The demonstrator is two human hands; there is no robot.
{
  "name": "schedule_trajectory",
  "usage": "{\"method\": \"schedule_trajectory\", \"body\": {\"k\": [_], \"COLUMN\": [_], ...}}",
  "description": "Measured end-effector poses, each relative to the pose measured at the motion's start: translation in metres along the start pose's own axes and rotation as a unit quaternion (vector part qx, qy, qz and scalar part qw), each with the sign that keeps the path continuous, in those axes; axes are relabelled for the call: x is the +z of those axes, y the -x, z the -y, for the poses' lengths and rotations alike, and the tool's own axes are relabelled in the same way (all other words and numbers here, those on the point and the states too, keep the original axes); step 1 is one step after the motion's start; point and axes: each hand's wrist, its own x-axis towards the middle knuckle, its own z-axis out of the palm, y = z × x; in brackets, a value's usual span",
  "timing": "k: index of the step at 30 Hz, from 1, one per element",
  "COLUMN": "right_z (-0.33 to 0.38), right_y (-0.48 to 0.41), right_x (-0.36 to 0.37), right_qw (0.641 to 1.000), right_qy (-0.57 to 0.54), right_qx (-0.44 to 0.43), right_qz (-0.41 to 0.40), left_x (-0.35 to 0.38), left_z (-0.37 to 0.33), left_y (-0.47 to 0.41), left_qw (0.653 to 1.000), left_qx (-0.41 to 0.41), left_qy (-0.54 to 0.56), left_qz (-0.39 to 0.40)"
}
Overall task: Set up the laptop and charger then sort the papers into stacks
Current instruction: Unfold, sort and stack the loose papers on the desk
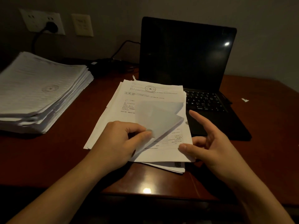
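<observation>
A black laptop [186, 62] stands open with a dark screen at the back of the desk. Its charger cable [120, 49] runs left to a plug [52, 27] in the wall socket. A small pile of printed papers [145, 101] lies in front of the laptop, partly over its keyboard. My left hand [119, 141] pinches the corner of the top sheet [158, 120] and curls it up. My right hand [212, 143] holds the pile's right edge under the thumb, index finger pointing up. A tall stack of papers [40, 92] sits at the left.
The dark wooden desk [267, 126] extends right of the laptop, with a small white paper scrap [245, 100] on it. A second wall plate [82, 25] is next to the socket. The charger brick [97, 65] lies behind the tall stack.
</observation>
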Motion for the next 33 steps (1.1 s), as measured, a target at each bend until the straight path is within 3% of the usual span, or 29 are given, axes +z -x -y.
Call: {"method": "schedule_trajectory", "body": {"k": [5, 12, 15, 19, 23, 30, 33], "right_z": [0.001, -0.002, -0.003, -0.003, -0.005, -0.003, -0.004], "right_y": [0.0, -0.003, -0.003, -0.005, -0.008, 0.001, 0.001], "right_x": [-0.001, -0.002, 0.001, 0.003, 0.009, 0.001, -0.002], "right_qw": [1.0, 1.0, 1.0, 1.0, 0.998, 0.999, 0.999], "right_qy": [-0.014, -0.01, -0.011, -0.013, 0.025, -0.021, -0.037], "right_qx": [0.003, -0.001, -0.008, -0.009, -0.014, -0.023, -0.023], "right_qz": [0.008, -0.002, -0.013, -0.026, -0.049, -0.016, -0.004], "left_x": [-0.003, -0.002, 0.0, -0.002, -0.001, 0.001, 0.0], "left_z": [0.0, 0.0, -0.003, -0.002, 0.0, 0.005, 0.002], "left_y": [-0.003, 0.002, 0.005, 0.005, 0.007, 0.005, 0.006], "left_qw": [0.997, 0.992, 0.987, 0.998, 0.993, 0.998, 0.997], "left_qx": [-0.048, -0.032, -0.013, 0.034, 0.031, 0.061, 0.055], "left_qy": [0.055, 0.111, 0.161, 0.039, -0.022, 0.014, 0.06], "left_qz": [0.005, -0.047, -0.002, 0.027, 0.113, -0.001, -0.004]}}
